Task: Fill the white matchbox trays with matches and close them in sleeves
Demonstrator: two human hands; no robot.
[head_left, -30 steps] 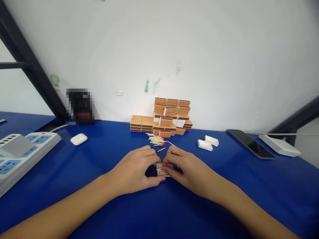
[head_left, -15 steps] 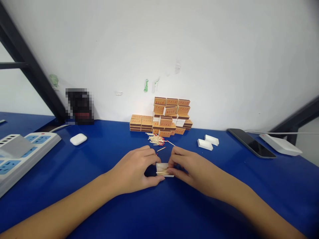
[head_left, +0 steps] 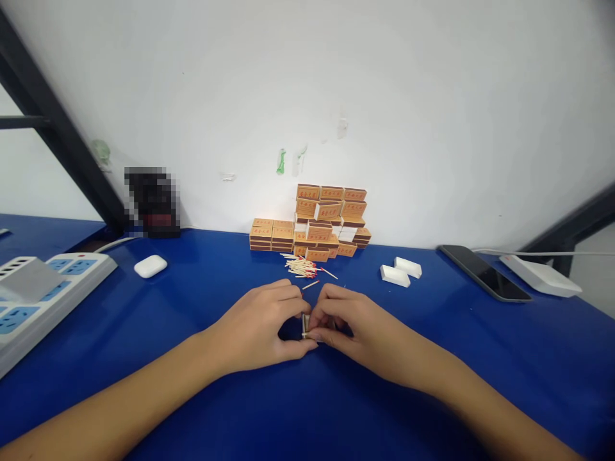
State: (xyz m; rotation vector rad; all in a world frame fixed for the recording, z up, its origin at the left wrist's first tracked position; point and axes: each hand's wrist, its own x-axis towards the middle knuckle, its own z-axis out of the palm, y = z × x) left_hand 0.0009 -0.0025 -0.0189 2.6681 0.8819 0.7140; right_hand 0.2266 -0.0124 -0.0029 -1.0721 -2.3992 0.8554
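Observation:
Low over the blue table, my left hand [head_left: 266,326] grips the left end of a small white matchbox tray [head_left: 304,325] between thumb and fingers. My right hand [head_left: 348,320] is closed in a pinch over the same tray, its fingertips on matchsticks inside. Those fingers cover most of the tray and its contents. Just beyond the hands lies a loose pile of red-tipped matches [head_left: 300,266], with a single match [head_left: 311,285] nearer to me.
Stacked matchboxes [head_left: 317,230] stand against the wall. Two white trays [head_left: 394,276] lie to the right, before a phone [head_left: 485,273] and a white device [head_left: 541,275]. At left are a white earphone case [head_left: 150,266] and a power strip [head_left: 91,272].
My right hand has shifted left along the tray and now hides the matchsticks that showed in it. My left hand keeps its place.

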